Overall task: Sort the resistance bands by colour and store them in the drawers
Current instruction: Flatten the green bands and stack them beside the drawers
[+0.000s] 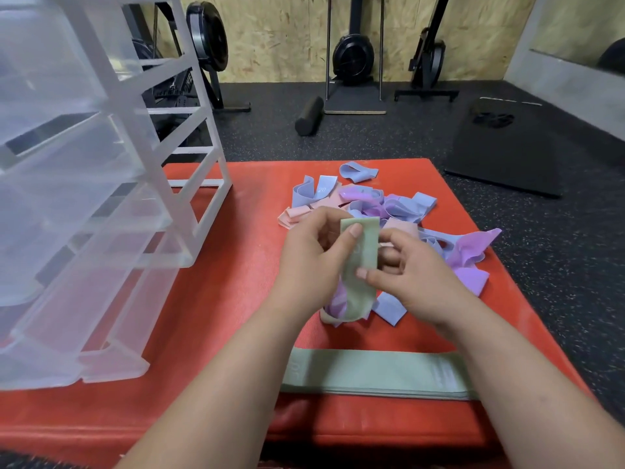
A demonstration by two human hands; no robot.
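While it hung over the mixed pile (pixel 389 208) on the red mat (pixel 236 282), the green band (pixel 360 252) was pinched by curled fingers of the left hand (pixel 311 252) and right hand (pixel 412 275); flat green bands (pixel 372 374) lay nearer, clear drawers (pixel 84 231) stood left.

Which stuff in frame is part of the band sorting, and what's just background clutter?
Job: green band held by left hand and right hand; stacked green bands; mixed band pile; drawer unit.
Lying about: foam roller; black mat; exercise machine by the wall.
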